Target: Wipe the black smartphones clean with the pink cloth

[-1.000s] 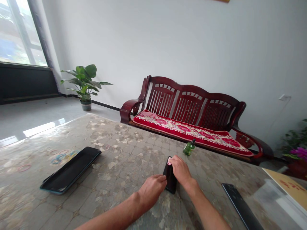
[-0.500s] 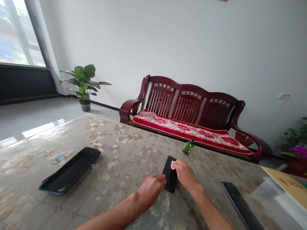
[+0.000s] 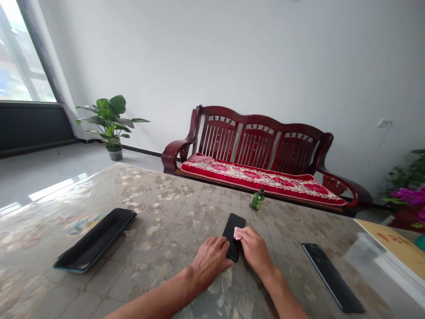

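Note:
A black smartphone (image 3: 235, 221) lies flat on the patterned tabletop in front of me, its dark face up. My left hand (image 3: 210, 257) grips its left edge, with the thumb at the near end. My right hand (image 3: 256, 251) pinches a small pink cloth (image 3: 237, 233) and presses it on the right part of the phone's face. Just beyond the phone stands a small green bottle (image 3: 256, 200) with a dark dropper-like top. The fingers cover part of the phone's lower half.
Dark, flat phone-like devices (image 3: 96, 241) lie stacked at left, beside several coloured rubber bands (image 3: 78, 227). Another dark phone (image 3: 334, 277) lies at right, near a yellowish box (image 3: 395, 248). Past the table (image 3: 172, 208) stand a wooden bench (image 3: 255, 141) and a potted plant (image 3: 113, 117).
The cloth in my right hand has slid nearer along the phone's face. My left thumb now shows spread at the phone's near end. The whole view has shifted slightly.

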`<action>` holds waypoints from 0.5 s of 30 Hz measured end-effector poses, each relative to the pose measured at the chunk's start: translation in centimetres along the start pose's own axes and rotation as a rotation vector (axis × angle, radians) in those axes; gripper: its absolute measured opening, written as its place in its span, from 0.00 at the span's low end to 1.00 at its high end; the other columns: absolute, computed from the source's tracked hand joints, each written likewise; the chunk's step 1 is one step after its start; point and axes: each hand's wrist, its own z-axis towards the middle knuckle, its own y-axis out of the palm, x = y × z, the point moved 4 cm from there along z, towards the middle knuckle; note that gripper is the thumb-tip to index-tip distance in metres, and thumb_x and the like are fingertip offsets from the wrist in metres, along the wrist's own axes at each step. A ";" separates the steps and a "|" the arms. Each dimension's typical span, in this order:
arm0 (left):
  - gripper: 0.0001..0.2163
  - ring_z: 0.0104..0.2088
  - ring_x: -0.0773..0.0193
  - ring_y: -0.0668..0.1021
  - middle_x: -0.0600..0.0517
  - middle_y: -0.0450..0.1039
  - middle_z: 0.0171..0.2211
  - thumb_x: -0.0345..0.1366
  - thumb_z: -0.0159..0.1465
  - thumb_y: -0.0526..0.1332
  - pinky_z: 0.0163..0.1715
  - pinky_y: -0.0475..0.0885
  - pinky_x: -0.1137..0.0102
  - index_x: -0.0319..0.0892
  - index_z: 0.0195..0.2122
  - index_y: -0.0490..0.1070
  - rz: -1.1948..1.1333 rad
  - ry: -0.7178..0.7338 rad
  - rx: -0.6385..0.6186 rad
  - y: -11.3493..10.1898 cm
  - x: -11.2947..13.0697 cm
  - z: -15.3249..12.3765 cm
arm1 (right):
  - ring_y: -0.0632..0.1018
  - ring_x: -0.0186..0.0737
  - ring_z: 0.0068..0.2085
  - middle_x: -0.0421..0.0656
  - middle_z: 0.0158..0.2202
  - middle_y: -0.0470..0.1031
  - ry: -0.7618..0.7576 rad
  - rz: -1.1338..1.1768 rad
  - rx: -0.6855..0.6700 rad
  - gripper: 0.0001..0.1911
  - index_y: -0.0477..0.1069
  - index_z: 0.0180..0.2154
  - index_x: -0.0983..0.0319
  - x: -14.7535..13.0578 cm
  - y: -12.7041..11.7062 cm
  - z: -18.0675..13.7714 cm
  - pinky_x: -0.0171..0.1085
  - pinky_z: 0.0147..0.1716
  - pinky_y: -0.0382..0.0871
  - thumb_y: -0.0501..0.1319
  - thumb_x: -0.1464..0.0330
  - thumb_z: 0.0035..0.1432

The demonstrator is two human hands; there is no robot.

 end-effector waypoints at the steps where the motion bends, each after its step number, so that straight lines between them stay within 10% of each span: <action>1: 0.17 0.44 0.53 0.76 0.46 0.73 0.43 0.45 0.61 0.66 0.47 0.72 0.59 0.39 0.45 0.71 0.020 -0.030 0.006 -0.2 0.5 0.1 | 0.77 0.39 0.43 0.43 0.39 0.76 0.020 0.042 0.046 0.17 0.77 0.41 0.56 0.4 0.1 -0.1 0.35 0.45 0.69 0.50 0.73 0.63; 15: 0.22 0.45 0.46 0.75 0.36 0.72 0.45 0.39 0.62 0.66 0.41 0.72 0.59 0.31 0.53 0.69 0.361 -0.140 -0.125 -0.5 3.8 2.9 | 0.79 0.40 0.39 0.46 0.38 0.79 0.114 0.298 0.419 0.13 0.79 0.42 0.58 2.7 -0.4 -0.8 0.38 0.43 0.74 0.57 0.62 0.63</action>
